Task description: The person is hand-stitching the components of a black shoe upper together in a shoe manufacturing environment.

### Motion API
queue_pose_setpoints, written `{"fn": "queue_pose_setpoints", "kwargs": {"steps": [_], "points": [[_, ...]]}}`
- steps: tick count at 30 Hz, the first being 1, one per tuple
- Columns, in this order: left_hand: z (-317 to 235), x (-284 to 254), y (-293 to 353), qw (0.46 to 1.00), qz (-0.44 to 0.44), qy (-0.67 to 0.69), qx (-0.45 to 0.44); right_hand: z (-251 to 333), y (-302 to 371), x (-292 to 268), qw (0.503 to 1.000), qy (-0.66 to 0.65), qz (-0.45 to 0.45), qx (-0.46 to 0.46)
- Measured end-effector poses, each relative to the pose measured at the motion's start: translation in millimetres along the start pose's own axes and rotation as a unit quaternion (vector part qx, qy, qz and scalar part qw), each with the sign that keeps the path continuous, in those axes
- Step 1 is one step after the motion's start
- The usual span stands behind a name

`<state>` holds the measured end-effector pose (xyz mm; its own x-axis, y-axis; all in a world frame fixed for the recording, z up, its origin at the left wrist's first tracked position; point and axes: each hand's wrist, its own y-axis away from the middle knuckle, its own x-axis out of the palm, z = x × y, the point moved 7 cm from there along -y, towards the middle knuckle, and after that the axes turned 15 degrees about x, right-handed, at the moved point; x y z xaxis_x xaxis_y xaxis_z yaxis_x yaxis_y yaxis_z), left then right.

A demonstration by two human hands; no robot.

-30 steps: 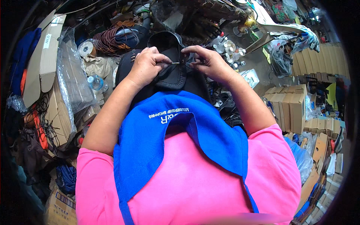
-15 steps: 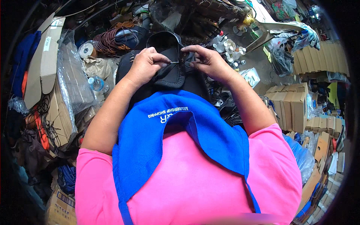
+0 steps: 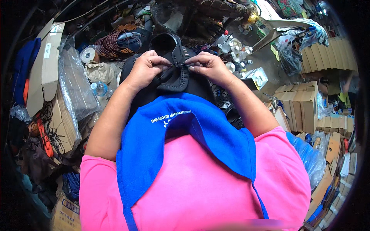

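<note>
The black shoe sits just beyond the blue apron, its round opening at the far end. Since a second ago, the right hand has gone from looser, spread fingers to a close pinch at the shoe's right side, and a row of pale stitches shows more plainly there; I take it the fine work now needs both hands at once. The left hand pinches a needle-like piece on the shoe's left, while the right nips what looks like a thin strand, too small to be sure of. The shoe's dark edge lies between the two sets of fingertips. Farther off, white bottles cluster right of the shoe, a coil of brown cord left of it.
</note>
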<state>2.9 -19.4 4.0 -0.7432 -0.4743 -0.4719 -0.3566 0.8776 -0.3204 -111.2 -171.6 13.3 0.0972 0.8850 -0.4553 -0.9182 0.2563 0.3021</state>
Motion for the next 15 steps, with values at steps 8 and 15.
{"fn": "queue_pose_setpoints", "kwargs": {"steps": [8,15], "points": [[1,6,-4,0.999,-0.004,-0.032,-0.006,-19,-10,9,0.993,-0.098,0.048,0.037],[4,29,-10,0.964,-0.06,0.25,-0.069,-4,-12,14,0.981,-0.164,0.075,0.077]]}}
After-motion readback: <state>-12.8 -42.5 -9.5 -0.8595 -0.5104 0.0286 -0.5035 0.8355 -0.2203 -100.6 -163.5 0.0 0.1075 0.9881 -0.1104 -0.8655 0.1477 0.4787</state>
